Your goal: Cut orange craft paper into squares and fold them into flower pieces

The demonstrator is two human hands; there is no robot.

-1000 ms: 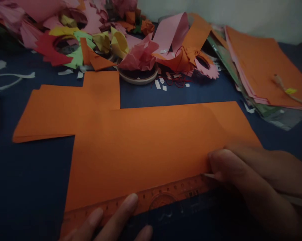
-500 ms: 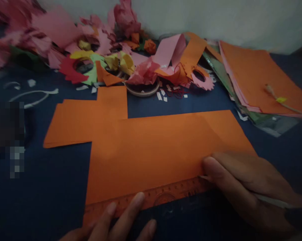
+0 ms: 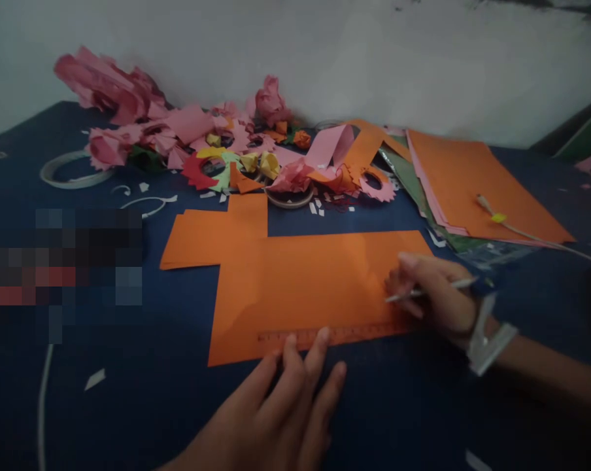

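A large orange paper sheet [image 3: 325,275] lies flat on the dark blue table. Along its near edge lies a clear ruler [image 3: 354,332]. The fingertips of my left hand [image 3: 286,399] rest on the ruler, fingers stretched out and somewhat apart. My right hand [image 3: 440,288] is closed around a slim whitish pen [image 3: 413,294], its tip pointing left over the sheet's right part. I cannot tell whether the tip touches the paper. Smaller orange paper pieces [image 3: 202,239] lie at the sheet's upper left, partly overlapping it.
Crumpled pink paper [image 3: 114,85] and cut paper rings [image 3: 204,170] are heaped along the wall. A stack of coloured sheets [image 3: 472,183] with a white cable [image 3: 535,234] across it lies at the back right. A tape roll [image 3: 74,171] is at the back left. Paper scraps are scattered around.
The view has pulled back and shows more of the table. Against the sheet, the ruler and my left hand have shifted right. My right hand has lifted the pen tip off the ruler's edge.
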